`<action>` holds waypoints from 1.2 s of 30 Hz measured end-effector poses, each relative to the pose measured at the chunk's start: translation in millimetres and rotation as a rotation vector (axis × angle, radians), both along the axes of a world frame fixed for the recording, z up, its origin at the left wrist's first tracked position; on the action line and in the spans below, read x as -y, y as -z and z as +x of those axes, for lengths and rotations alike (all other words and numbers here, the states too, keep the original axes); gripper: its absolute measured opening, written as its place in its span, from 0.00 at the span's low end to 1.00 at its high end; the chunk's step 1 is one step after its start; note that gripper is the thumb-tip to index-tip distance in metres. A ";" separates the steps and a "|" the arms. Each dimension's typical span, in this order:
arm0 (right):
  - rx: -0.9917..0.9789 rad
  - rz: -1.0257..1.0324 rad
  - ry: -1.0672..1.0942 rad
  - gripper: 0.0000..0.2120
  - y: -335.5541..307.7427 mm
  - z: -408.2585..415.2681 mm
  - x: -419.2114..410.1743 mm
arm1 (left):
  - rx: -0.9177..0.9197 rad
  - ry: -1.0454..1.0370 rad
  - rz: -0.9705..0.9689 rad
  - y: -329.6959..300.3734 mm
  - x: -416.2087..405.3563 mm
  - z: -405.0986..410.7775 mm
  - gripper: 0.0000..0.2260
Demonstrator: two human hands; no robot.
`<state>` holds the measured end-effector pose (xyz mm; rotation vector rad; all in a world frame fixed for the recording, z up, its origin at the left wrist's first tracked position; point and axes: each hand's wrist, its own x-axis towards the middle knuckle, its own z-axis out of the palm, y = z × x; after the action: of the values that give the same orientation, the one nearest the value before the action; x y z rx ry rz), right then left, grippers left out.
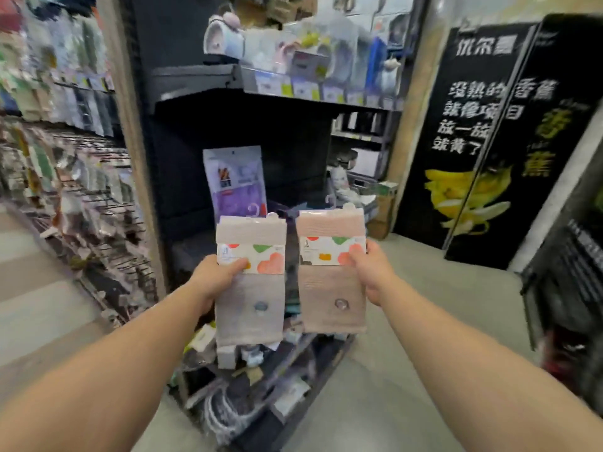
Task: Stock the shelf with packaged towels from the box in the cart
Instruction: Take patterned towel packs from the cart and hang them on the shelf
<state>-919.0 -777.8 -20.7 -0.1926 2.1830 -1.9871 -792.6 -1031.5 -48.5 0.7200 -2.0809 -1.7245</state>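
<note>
Both forearms reach forward: my left hand (pixel 217 277) pinches a grey towel pack (pixel 250 282), my right hand (pixel 370 272) a beige towel pack (pixel 332 272), upright before the dark shelf (pixel 277 151). Thumb-only pinches on slippery wrapping could let one drop.

The left hand (pixel 217 278) holds one towel pack (pixel 250 278) beside the pack in the right hand (pixel 370 272), both before the shelf unit (pixel 293 151).
</note>
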 end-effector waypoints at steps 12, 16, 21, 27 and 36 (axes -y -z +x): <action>-0.016 -0.066 0.353 0.19 -2.5 -62.2 -194.9 | -0.010 0.348 0.049 -6.5 -169.8 -150.3 0.12; -0.054 -0.073 0.413 0.18 -3.9 -105.5 -224.8 | -0.042 0.421 0.071 -6.6 -197.0 -213.3 0.09; -0.061 -0.065 0.458 0.17 -8.3 -165.6 -251.2 | -0.050 0.495 0.094 -11.8 -222.3 -297.5 0.14; -0.045 -0.056 0.499 0.14 -5.9 -234.1 -272.9 | -0.070 0.544 0.120 -6.5 -243.0 -383.6 0.08; -0.006 -0.040 0.444 0.13 3.1 -327.0 -292.8 | -0.059 0.501 0.098 8.7 -266.6 -459.6 0.02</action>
<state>-1246.0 -485.1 -23.7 0.3100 2.3484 -2.2469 -1252.2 -764.9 -57.2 0.1678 -2.2804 -2.0822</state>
